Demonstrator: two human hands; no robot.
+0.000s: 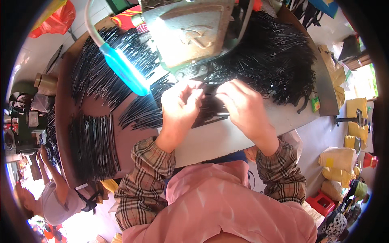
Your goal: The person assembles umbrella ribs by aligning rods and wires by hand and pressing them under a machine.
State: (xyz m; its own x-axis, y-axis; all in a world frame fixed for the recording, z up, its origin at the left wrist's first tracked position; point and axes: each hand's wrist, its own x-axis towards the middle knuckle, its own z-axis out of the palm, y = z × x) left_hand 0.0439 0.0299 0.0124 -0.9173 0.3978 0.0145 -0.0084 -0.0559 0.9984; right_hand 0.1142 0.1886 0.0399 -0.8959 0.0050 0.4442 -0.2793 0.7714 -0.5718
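Observation:
My left hand (180, 106) is closed in a pinch, thumb against the fingers, just below the head of a metal machine (194, 34). To its right, my right hand (247, 108) is also closed, fingertips pressed together and pointing toward the left hand. A thin dark rod seems to run between the two pinches; its ends are hidden by my fingers. Beneath and beside the hands lies a loose bundle of thin black rods (142, 111). A lit blue lamp (126, 71) on a bent neck shines just left of the machine.
A big tangled heap of black rods (275, 60) covers the table's right side. Another pile (109, 60) lies at the far left, with a neat stack (94, 148) nearer me. At left, a co-worker (60, 198) works at another machine. Sacks (338, 158) and a red stool (321, 203) stand at right.

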